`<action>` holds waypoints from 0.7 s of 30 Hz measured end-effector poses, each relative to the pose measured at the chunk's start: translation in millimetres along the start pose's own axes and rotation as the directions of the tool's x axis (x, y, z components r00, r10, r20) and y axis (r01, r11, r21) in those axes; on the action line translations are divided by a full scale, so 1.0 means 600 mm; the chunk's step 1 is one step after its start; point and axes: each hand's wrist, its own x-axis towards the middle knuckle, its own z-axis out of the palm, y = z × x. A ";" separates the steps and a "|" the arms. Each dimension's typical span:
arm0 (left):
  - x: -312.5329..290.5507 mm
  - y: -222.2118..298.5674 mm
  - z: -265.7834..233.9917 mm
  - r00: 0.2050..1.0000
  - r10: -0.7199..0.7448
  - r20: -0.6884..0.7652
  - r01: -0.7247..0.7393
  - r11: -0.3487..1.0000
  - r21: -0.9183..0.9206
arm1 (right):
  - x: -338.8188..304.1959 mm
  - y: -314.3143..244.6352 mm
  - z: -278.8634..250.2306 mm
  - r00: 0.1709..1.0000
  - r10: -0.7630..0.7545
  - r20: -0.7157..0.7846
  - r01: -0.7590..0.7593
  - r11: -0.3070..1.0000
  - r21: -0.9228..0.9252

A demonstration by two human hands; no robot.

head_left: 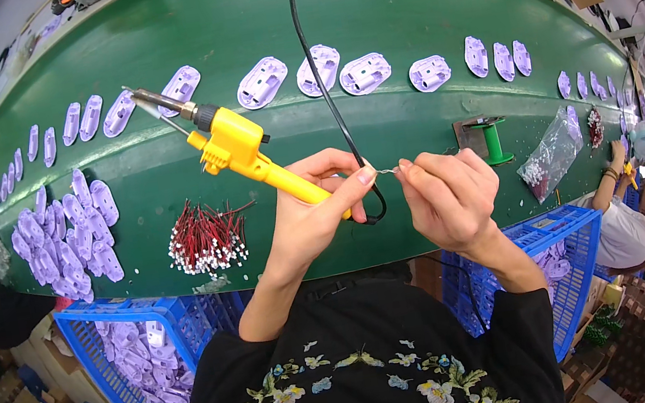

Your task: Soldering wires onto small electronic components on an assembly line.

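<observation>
Left hand (301, 217) clamped on soldering gun (236, 146), right hand (455, 196) pinching wire (387, 171) — shells (367, 75) laid out, leads (205, 235) heaped near surface (166, 171) front edge, seemingly unattached.

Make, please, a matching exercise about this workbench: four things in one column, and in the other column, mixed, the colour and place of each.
Things:
1. soldering gun
2. bundle of wires
3. spool
4. thin strand

Colour and place:
A. green, just to the right of the right hand
B. silvery, running between the two hands
C. dark red with white ends, lying to the left of the left hand
D. mostly yellow, held in the left hand

Right pairs: 1-D, 2-C, 3-A, 4-B.
</observation>
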 end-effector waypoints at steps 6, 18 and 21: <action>-0.004 -0.005 0.007 0.994 0.051 -0.097 -0.029 0.975 0.220 | 0.004 -0.007 -0.015 0.995 -0.009 0.097 0.013 0.999 -0.036; 0.000 0.002 -0.011 0.997 -0.051 0.054 0.047 0.996 0.071 | 0.023 0.011 -0.002 0.945 0.132 0.299 -0.257 0.866 0.428; -0.003 0.007 -0.010 0.997 -0.066 0.035 0.062 0.991 0.116 | 0.030 0.008 -0.004 0.931 0.089 0.353 -0.226 0.902 0.368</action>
